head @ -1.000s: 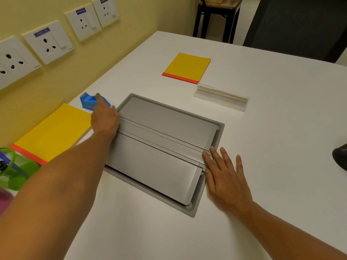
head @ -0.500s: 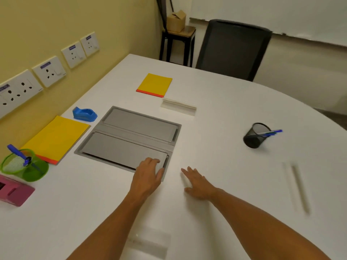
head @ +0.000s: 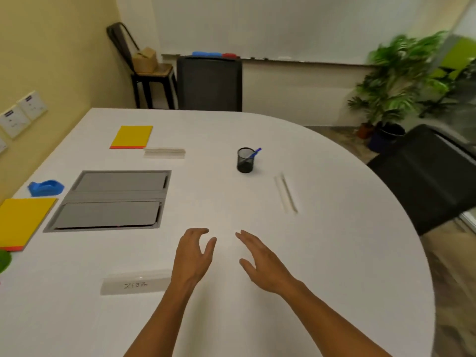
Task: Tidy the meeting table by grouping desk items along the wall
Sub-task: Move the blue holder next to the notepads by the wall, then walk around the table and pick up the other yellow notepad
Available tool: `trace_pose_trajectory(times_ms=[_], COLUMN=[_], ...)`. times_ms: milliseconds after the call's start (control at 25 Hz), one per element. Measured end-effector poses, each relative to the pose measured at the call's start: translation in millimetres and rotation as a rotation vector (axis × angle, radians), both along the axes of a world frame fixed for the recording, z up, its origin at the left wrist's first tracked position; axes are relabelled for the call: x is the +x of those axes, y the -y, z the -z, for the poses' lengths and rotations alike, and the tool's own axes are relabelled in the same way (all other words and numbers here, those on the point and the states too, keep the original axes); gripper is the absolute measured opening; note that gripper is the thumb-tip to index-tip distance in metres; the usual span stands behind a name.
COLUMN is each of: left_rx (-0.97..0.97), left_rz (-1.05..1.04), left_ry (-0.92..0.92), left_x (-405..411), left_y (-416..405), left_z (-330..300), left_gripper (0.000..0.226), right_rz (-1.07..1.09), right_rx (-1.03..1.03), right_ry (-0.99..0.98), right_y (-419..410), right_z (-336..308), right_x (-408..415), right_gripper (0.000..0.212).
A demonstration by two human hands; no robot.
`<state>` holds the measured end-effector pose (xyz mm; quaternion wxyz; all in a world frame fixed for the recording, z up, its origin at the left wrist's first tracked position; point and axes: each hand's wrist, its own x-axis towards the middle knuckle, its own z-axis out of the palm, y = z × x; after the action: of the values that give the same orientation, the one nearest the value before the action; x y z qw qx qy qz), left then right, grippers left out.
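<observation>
A white, round-ended surface (head: 334, 253) filled the frame, with a yellow wall along the left and a whiteboard at the top. Both hands were held low over it at lower centre, empty: the left hand (head: 192, 256) had loosely curved fingers, the right hand (head: 262, 264) had fingers straight and spread. A grey recessed cable box (head: 110, 200) sat at centre left. Left of it, near the wall, lay a blue tape dispenser (head: 45, 187) and a yellow notepad (head: 22, 221). A second yellow notepad (head: 132, 137) lay at upper left, with a clear name stand (head: 164, 153) just beside it. A black mesh pen cup (head: 245, 160) holding a blue pen (head: 255, 152) stood at centre, well apart from the wall. A clear name stand marked with handwriting (head: 135, 283) lay at lower left.
</observation>
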<state>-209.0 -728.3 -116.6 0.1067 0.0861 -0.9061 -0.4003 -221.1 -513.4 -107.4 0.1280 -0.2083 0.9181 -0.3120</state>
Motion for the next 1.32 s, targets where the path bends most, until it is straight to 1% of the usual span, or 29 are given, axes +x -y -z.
trace_pose_trajectory(times_ms=[200, 320, 440, 560, 640, 720, 800, 880, 1000, 1120, 1240, 1320], left_rx=[-0.124, -0.161, -0.161, -0.142, -0.104, -0.139, -0.237, -0.266, -0.244, -0.192, -0.162, -0.162], left_rz=[0.177, 0.199, 0.166, 0.185, 0.231, 0.338, 0.465, 0.547, 0.641, 0.742, 0.848, 0.881], left_ry=[-0.047, -0.079, -0.084, -0.092, -0.100, -0.128, -0.165, -0.187, -0.246, -0.295, -0.342, -0.361], left_x=[44, 75, 114, 151, 167, 178, 179, 174, 161, 150, 125, 99], left_y=[-81, -137, -210, -283, -331, -378, -426, -473, -550, -628, -699, -740], left_z=[-28, -47, -62, -74, -83, -91, -100, -112, -127, -133, -125, -114], left_gripper=[0.033, 0.043, 0.056, 0.058, 0.058, 0.058, 0.060, 0.063, 0.065, 0.061, 0.053, 0.051], right_rz=[0.137, 0.179, 0.186, 0.235, 0.300, 0.358, 0.430, 0.511, 0.630, 0.713, 0.806, 0.844], right_rx=[-0.087, -0.120, -0.113, -0.141, -0.169, -0.175, -0.164, -0.161, -0.183, -0.159, -0.117, -0.087], right_ry=[-0.030, -0.057, -0.095, -0.147, -0.143, -0.170, -0.192, -0.233, -0.288, -0.298, -0.309, -0.306], right_y=[-104, -159, -213, -273, -318, -361, -402, -439, -491, -547, -610, -649], right_z=[-27, -39, -52, -63, -70, -75, -86, -96, -108, -108, -99, -91], right_x=[66, 105, 143, 183, 209, 229, 242, 252, 263, 270, 260, 244], right_gripper=[0.066, 0.067, 0.069, 0.070, 0.072, 0.076, 0.080, 0.081, 0.081, 0.081, 0.080, 0.080])
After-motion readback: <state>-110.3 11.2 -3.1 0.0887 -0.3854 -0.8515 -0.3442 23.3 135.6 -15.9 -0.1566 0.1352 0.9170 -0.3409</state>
